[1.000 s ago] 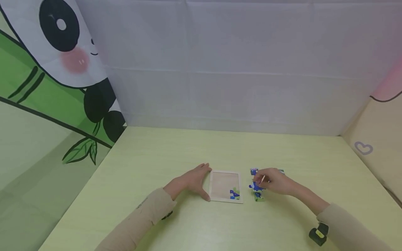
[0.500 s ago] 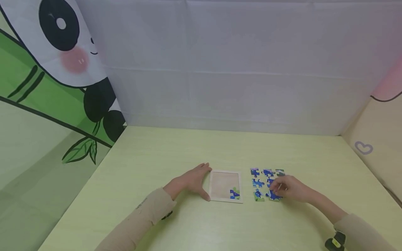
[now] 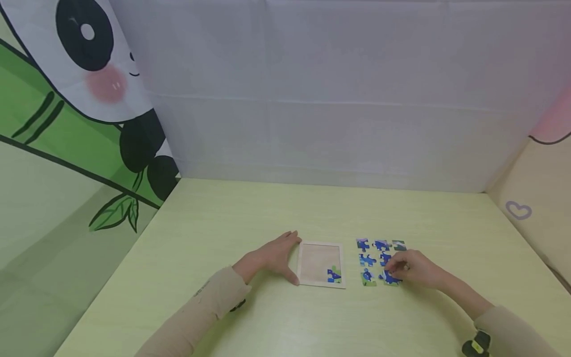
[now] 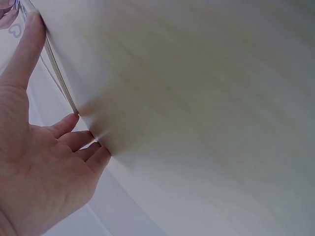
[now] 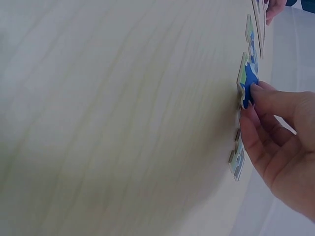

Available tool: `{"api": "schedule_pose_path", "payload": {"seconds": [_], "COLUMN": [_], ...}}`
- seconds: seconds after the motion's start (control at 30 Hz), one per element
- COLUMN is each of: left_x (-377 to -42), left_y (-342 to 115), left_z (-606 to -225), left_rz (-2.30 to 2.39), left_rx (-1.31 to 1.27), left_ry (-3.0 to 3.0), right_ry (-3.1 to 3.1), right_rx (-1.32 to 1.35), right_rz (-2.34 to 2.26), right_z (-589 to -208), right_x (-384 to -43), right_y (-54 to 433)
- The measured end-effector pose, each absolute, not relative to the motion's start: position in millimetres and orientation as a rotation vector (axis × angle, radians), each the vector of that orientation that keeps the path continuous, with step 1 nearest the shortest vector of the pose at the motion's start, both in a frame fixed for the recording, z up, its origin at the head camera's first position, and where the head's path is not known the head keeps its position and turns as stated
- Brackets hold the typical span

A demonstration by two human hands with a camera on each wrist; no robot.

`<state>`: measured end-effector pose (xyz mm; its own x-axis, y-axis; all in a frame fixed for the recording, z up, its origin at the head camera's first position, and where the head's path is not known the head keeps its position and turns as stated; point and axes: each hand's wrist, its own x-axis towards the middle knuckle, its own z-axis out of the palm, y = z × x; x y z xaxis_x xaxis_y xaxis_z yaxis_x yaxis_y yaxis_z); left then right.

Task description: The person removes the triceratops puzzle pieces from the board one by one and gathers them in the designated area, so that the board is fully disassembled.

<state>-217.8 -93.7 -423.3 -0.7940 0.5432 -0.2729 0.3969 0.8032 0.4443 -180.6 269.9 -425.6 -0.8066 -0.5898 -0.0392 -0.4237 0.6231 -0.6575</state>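
My left hand [image 3: 277, 258] lies at the left side of a shallow wooden puzzle tray [image 3: 312, 260], thumb and fingers spread. In the left wrist view the thumb [image 4: 32, 44] touches the tray's edge, with the other fingertips near its far corner. One blue and green jigsaw piece [image 3: 333, 275] sits in the tray's lower right corner. To the right of the tray, my right hand [image 3: 415, 268] is over the loose pieces. It pinches a blue and green jigsaw piece [image 5: 248, 81] between thumb and fingers, low over the table. The hand partly covers the pieces beneath it.
Several loose jigsaw pieces lie in rows right of the tray, among them a blue one [image 3: 367, 260] and a green-edged one [image 3: 368, 278]. The pale wooden table [image 3: 250, 208] ends at a light cloth backdrop [image 3: 330, 144]. Printed panels stand at both sides.
From one second ago, my right hand has moved right, from the left column of loose pieces to the lower right one, uncovering pieces. My left hand and the tray have stayed put.
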Motion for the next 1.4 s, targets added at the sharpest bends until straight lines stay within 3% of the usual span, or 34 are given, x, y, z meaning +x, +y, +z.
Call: {"api": "schedule_pose_path", "payload": {"seconds": [0.8, 1.4], "left_x": [-217.7, -217.8], "left_y": [-94.1, -93.4], "left_z": [-427.0, -423.5], "left_rz": [0.503, 0.525], "left_rx": [0.710, 0.708], "left_ry": [2.605, 2.603], "right_ry": [2.666, 2.583], "right_rx": [-0.913, -0.924], "right_rz": [-0.942, -0.986], "right_z": [-422.8, -421.7], "right_x": [-182.9, -191.1], "right_y": [265.6, 211.3]}}
